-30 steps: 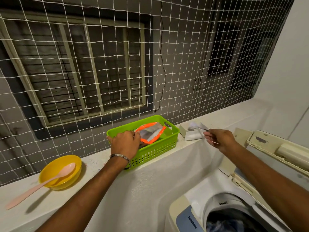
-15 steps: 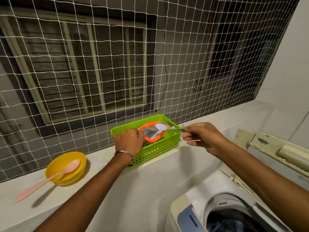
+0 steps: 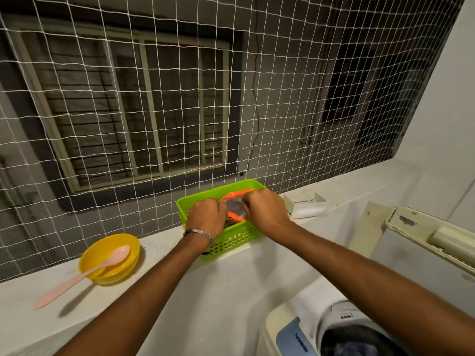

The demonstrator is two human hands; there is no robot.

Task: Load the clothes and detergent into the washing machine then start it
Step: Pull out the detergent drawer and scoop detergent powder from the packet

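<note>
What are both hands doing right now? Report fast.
Left hand: grips the detergent pouch in the green basket.
Right hand: curled over the pouch's top edge.

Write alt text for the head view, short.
Both hands, left hand and right hand, reach into a green basket on a white ledge, handling an orange-edged pouch. A yellow bowl with a pink spoon sits left; washing machine lower right.

Orange-edged silver detergent pouch: mostly hidden behind both hands, grip indiscernible. White top-loading washing machine: cut by bottom edge; dark drum contents blurred. Cream raised lid: cut at right edge.
</note>
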